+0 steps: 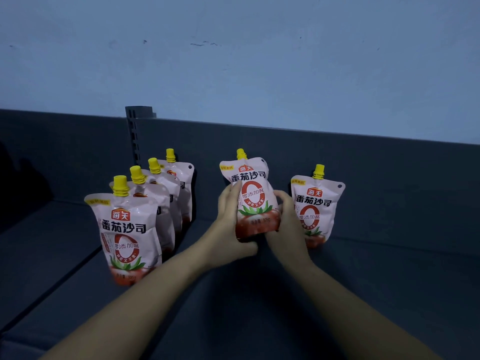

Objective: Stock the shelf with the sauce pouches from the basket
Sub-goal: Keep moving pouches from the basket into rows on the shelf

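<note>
Near the middle of the shelf (389,281), toward its back edge, you hold one sauce pouch (250,196) upright between both hands, its yellow cap (241,153) pointing up and its printed front facing you. Your left hand (231,224) wraps the pouch's left side, with the fingers (235,189) curled onto the front and the thumb tucked under the bottom corner. Your right hand (285,224) grips the right side, its fingers bent over that edge. The pouch's base looks close to the shelf, but your hands cover it, so you cannot tell whether it is touching down or held just above. Toward the shelf's right end, just beside your right hand and partly hidden behind it, a lone pouch (315,206) stands upright close to the back panel (389,157). Toward the left end, a row of four pouches (124,229) stands upright one behind another, caps up, running from the nearest one back to the panel, where the last sits beside a slotted upright (133,133). Above the panel rises a pale blue wall (259,61) with a few scuff marks.
</note>
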Motion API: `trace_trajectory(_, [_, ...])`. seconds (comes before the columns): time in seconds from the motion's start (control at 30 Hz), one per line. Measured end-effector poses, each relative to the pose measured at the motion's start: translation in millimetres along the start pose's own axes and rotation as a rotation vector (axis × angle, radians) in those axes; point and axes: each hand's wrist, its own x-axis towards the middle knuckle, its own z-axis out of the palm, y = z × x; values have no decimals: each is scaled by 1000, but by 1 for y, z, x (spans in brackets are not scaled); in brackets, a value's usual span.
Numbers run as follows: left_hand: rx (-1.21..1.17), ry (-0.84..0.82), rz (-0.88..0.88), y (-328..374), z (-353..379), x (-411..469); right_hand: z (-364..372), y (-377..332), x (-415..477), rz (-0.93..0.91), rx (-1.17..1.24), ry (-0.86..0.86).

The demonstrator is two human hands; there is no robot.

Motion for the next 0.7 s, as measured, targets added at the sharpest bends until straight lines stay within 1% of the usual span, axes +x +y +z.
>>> trace_trajectory(0.07, [-44, 18, 0, -3, -1, 3, -2, 5, 5, 65, 19, -137])
trace_trajectory(0.17, [-12, -10, 4, -16, -8, 11, -9, 12, 9, 171, 107, -408])
trace_trajectory(0.23, [-1, -50, -8, -23, -12, 14, -14, 16, 13, 201, 119, -478])
trace_trajectory(0.33, [19, -63, -72, -32, -15, 18, -13, 26, 19, 222, 114, -413])
trace_trajectory(0.47, [86, -32, -121, -47, -14, 28, 0, 39, 23, 234, -14, -305])
trace_trajectory(0.63, [-13, 32, -122, -58, -1, 41, 10, 46, 30, 226, -69, -199])
trace_trajectory(0.7, [-114, 75, -191, -57, 0, 46, 10, 51, 33, 220, -104, -157])
